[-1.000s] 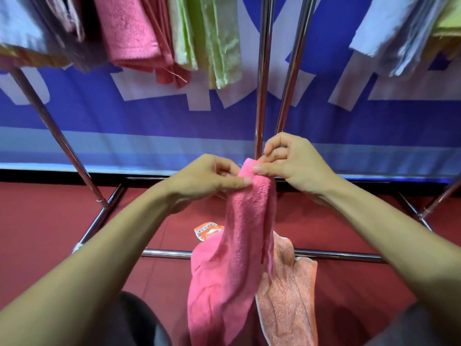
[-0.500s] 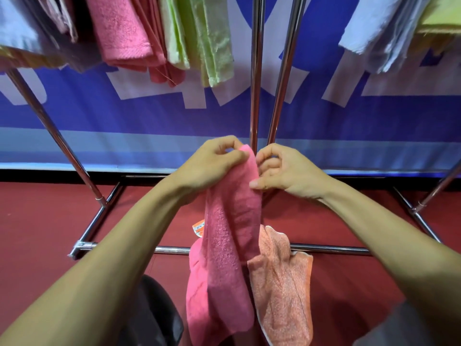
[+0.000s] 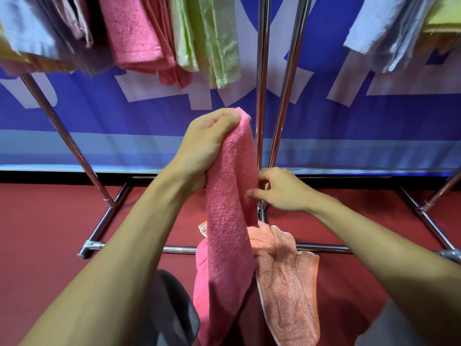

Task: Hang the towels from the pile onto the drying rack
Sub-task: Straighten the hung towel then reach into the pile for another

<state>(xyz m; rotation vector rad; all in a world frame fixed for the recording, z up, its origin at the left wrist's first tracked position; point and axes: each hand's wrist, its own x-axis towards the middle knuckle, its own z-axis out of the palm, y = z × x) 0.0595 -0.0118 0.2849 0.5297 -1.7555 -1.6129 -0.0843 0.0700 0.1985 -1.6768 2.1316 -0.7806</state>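
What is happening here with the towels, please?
A person is hanging towels on a metal drying rack. The left hand grips the top of a pink towel and holds it up, while the right hand touches its side edge lower down. A peach towel hangs beside and below it. Pink, green and pale blue towels already hang along the top.

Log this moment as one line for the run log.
left hand: grips pink towel top | right hand: fingers at its edge, grip unclear | orange towel: hangs below | not yet on rack
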